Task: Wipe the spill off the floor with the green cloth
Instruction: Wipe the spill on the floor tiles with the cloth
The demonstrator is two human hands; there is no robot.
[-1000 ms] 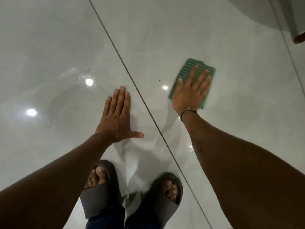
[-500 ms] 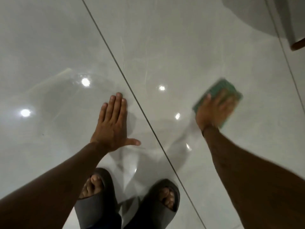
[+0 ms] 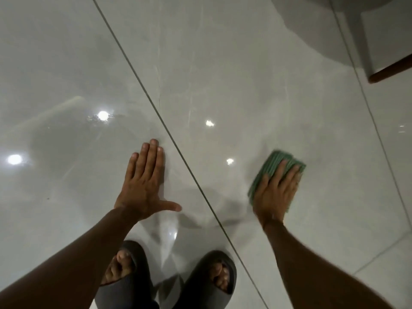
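The green ribbed cloth (image 3: 278, 159) lies flat on the glossy grey floor tile (image 3: 245, 74), right of the dark grout line. My right hand (image 3: 276, 192) presses down on it with fingers spread, covering its near half. My left hand (image 3: 145, 181) rests flat on the neighbouring tile to the left of the grout line, fingers together, thumb out, holding nothing. I cannot make out a distinct spill; the floor shows faint streaks and bright light reflections.
My two feet in dark grey slides (image 3: 209, 277) stand at the bottom centre. A white furniture piece with a brown wooden edge (image 3: 388, 72) sits at the upper right. A grout line (image 3: 156, 108) runs diagonally across the floor.
My right hand slid the cloth rightward and then back toward me, from the upper middle of the tile to a nearer spot. My left hand stayed planted on the floor.
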